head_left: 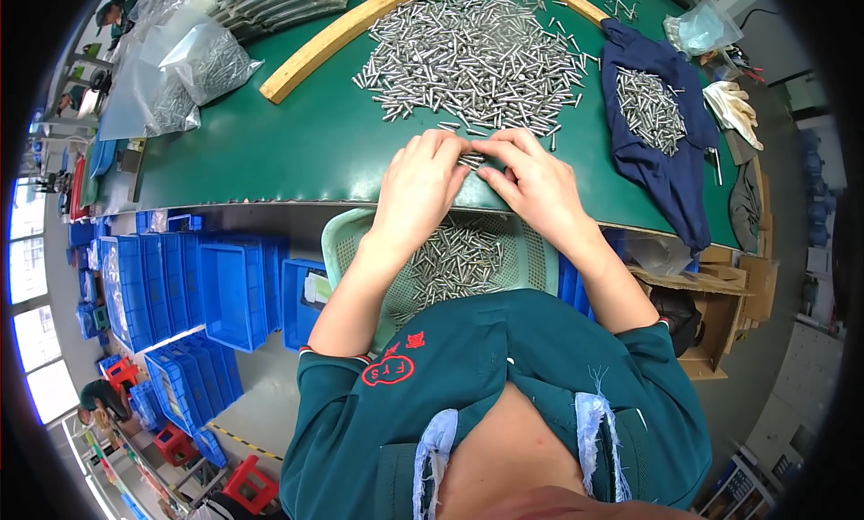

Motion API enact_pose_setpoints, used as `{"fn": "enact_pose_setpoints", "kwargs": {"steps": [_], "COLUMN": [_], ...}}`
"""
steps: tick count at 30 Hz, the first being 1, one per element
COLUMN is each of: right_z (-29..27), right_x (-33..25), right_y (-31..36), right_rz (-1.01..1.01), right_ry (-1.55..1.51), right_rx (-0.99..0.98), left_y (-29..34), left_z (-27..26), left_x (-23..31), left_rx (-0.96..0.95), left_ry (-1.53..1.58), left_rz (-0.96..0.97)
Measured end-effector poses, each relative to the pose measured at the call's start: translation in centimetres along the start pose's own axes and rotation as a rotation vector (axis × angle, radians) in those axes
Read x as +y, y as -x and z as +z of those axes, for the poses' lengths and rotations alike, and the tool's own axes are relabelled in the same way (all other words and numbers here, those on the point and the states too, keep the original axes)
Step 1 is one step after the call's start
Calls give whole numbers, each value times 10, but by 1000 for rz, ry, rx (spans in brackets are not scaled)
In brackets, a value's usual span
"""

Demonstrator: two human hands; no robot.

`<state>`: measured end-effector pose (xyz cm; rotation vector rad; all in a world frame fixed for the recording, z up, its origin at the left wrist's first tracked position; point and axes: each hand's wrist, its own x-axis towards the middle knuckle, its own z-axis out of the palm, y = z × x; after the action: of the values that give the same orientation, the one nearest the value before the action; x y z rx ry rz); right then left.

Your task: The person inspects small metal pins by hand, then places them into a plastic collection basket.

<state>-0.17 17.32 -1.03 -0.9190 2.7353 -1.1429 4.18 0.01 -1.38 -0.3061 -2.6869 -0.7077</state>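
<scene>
- Green and smooth, the surface [297, 151] is running across the workroom, with blue crates [232, 295] standing below it on the left.
- Red writing is showing on the person's dark green shirt [526, 340]: an outlined emblem [389, 370] is enclosing letters, and small red characters are sitting above it.
- Slim metal pins [470, 160] are lying in a small group near the front edge, between the two hands.
- On one side, the left hand [421, 173] is resting beside this group with its fingers bent; whether it is gripping any pin, I cannot tell.
- Opposite it, the right hand [533, 176] is reaching in with thumb and forefinger on either side of the group; its grip I cannot tell either.
- Just beyond, a large heap of pins [477, 56] is spreading out, with wooden strips [346, 36] bordering it.
- To the right, dark blue cloth [661, 185] is carrying a smaller pile [650, 110], and a pale glove [733, 110] is lying near it.
- Below the hands, a light green basket [338, 245] is holding more pins [457, 261].
- Clear bags [214, 63] are sitting at far left.
</scene>
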Motion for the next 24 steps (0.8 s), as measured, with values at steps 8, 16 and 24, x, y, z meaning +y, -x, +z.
{"fn": "enact_pose_setpoints", "kwargs": {"steps": [8, 16, 24], "right_z": [7, 10, 8], "right_x": [8, 5, 2], "right_y": [3, 2, 11], "right_rz": [-170, -201, -162], "right_ry": [63, 73, 113], "right_rx": [90, 121, 115], "left_y": [6, 13, 8], "left_z": [-8, -5, -11], "left_x": [-2, -6, 5], "left_rx": [-63, -32, -84], "left_ry": [-69, -87, -42], "left_rz": [49, 33, -66]}}
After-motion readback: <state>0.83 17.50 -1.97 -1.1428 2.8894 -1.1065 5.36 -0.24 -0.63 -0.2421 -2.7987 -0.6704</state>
